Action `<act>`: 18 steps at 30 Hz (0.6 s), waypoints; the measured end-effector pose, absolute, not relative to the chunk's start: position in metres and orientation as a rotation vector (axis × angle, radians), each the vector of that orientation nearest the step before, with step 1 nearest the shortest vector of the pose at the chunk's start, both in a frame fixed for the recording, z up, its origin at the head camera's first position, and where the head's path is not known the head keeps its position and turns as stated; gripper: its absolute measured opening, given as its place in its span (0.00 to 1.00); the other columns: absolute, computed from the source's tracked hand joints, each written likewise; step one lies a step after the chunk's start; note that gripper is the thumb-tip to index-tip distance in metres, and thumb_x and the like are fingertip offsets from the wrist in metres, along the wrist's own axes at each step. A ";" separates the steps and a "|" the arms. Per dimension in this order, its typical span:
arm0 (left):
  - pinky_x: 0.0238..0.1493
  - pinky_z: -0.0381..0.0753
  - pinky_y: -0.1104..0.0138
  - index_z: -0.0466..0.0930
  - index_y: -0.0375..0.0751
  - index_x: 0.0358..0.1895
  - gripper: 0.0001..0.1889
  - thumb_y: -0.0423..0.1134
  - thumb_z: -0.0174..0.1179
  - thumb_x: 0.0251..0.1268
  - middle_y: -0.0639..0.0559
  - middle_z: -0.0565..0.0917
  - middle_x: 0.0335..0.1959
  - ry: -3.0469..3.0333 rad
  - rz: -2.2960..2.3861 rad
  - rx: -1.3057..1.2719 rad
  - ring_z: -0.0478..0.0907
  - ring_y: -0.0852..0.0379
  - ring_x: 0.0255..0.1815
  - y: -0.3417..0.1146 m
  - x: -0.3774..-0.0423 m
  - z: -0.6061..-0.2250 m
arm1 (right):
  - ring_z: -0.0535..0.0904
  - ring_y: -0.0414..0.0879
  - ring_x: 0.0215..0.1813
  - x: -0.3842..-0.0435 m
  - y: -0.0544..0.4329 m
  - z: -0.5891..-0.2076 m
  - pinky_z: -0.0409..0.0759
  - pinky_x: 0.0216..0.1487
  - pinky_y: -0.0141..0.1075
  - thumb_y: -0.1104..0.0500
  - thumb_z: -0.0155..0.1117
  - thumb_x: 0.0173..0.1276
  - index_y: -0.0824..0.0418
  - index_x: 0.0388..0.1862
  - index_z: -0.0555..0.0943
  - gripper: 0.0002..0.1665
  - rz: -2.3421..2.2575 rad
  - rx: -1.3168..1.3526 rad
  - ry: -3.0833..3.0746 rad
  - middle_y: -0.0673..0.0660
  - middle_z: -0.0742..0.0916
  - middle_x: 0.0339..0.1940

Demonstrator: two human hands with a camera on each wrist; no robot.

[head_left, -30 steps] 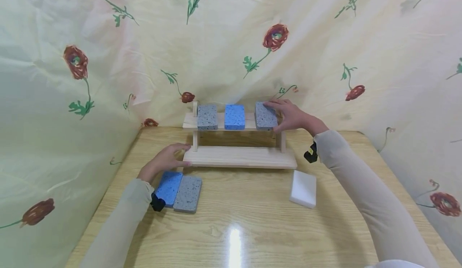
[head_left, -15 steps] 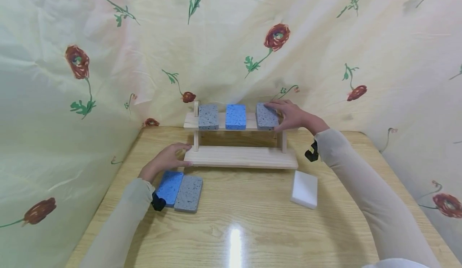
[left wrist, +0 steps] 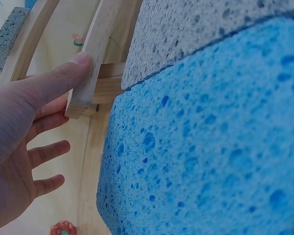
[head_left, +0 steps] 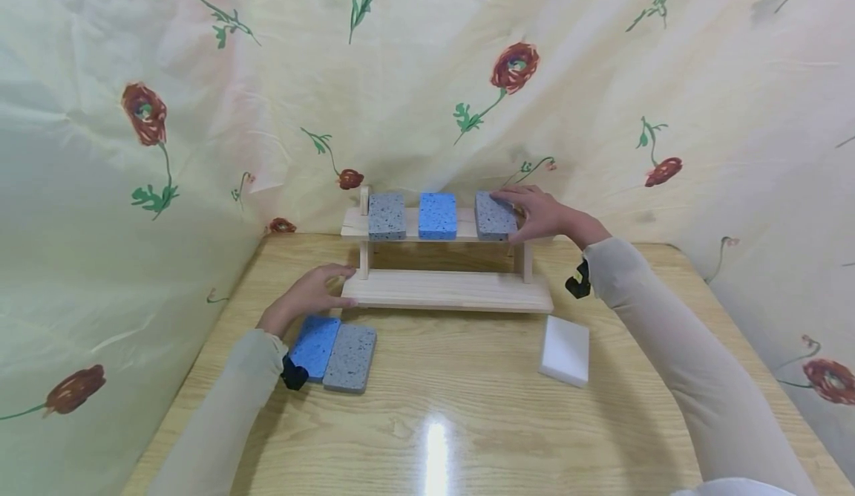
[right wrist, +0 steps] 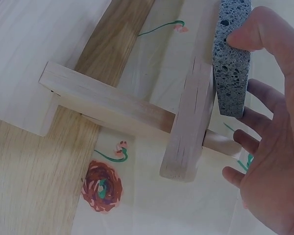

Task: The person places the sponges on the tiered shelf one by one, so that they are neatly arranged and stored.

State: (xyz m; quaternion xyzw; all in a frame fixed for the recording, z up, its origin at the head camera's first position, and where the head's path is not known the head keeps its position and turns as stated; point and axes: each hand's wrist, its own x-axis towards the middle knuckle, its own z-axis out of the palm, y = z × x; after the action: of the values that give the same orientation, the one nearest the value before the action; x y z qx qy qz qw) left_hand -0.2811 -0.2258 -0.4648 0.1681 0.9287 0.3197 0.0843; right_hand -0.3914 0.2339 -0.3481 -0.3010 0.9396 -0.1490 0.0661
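Note:
A small two-tier wooden shelf (head_left: 446,290) stands at the back of the table. On its upper board sit a grey sponge (head_left: 387,217) at left, a blue sponge (head_left: 437,216) in the middle and a second grey sponge (head_left: 495,215) at right. My right hand (head_left: 542,212) grips that right grey sponge, thumb on its front edge and fingers behind, as the right wrist view also shows. With my left hand (head_left: 306,297) I hold the left end of the lower board. In the left wrist view the thumb (left wrist: 71,73) lies against the board's face, other fingers spread beyond it.
A blue sponge (head_left: 315,349) and a grey sponge (head_left: 350,359) lie side by side on the table, below my left wrist. Right of centre lies a white sponge block (head_left: 565,351). Flowered cloth (head_left: 427,73) hangs close behind the shelf.

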 end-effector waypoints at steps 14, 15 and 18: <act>0.78 0.61 0.42 0.71 0.37 0.73 0.38 0.49 0.73 0.62 0.40 0.71 0.75 2.773 0.931 0.495 0.63 0.36 0.78 -0.225 -0.282 -0.465 | 0.47 0.69 0.82 -0.392 0.234 -0.350 0.48 0.76 0.73 0.49 0.74 0.56 0.57 0.81 0.62 0.55 -0.414 -0.895 2.830 0.65 0.60 0.83; 0.78 0.61 0.42 0.71 0.37 0.73 0.38 0.49 0.73 0.62 0.40 0.71 0.75 2.773 0.933 0.494 0.63 0.36 0.78 -0.225 -0.282 -0.465 | 0.46 0.69 0.82 -0.392 0.234 -0.350 0.48 0.76 0.73 0.50 0.74 0.56 0.57 0.81 0.62 0.55 -0.415 -0.895 2.828 0.65 0.60 0.83; 0.79 0.61 0.42 0.71 0.36 0.73 0.38 0.48 0.73 0.62 0.40 0.71 0.75 2.775 0.938 0.492 0.63 0.36 0.78 -0.225 -0.281 -0.463 | 0.46 0.69 0.83 -0.392 0.234 -0.350 0.47 0.76 0.73 0.50 0.74 0.56 0.57 0.81 0.61 0.55 -0.418 -0.892 2.826 0.66 0.60 0.83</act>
State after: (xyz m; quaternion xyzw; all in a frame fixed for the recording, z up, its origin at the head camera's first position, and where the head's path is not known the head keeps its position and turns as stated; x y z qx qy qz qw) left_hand -0.2813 -0.2252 -0.4632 0.1650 0.9308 0.3147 0.0857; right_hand -0.3918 0.2343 -0.3503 -0.2973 0.9417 -0.1392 0.0745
